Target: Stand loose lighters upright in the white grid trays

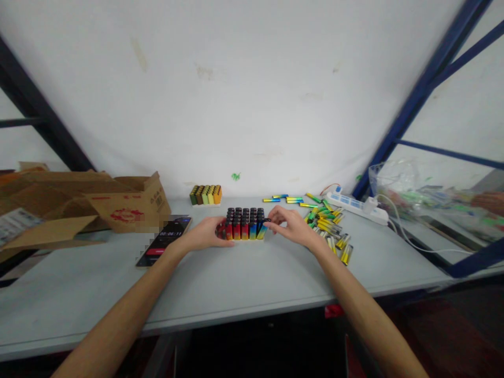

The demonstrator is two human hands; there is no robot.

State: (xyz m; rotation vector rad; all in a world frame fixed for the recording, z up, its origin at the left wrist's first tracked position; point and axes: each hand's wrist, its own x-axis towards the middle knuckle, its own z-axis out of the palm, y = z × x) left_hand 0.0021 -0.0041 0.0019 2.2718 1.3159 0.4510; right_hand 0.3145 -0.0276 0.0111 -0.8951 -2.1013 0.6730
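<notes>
A block of upright lighters (pixel 244 231) with black tops stands in rows on a white tray (pixel 249 241) at the middle of the table. Red bodies show on the left of the front row, blue and yellow ones on the right. My left hand (pixel 207 233) is closed around the block's left end, thumb in front near the tray's edge. At the right front corner, my right hand (pixel 289 224) pinches a blue-and-yellow lighter (pixel 262 231), which leans to the right against the upright ones. Its fingertips partly hide the lighter's black top.
Loose shiny yellow and green cylinders (pixel 328 226) lie heaped on the right, with blue ones (pixel 271 200) behind. A white power strip (pixel 356 206) runs beyond them. Back left stands a second tray of lighters (pixel 206 195). A phone (pixel 165 239) and open cardboard boxes (pixel 129 210) lie left.
</notes>
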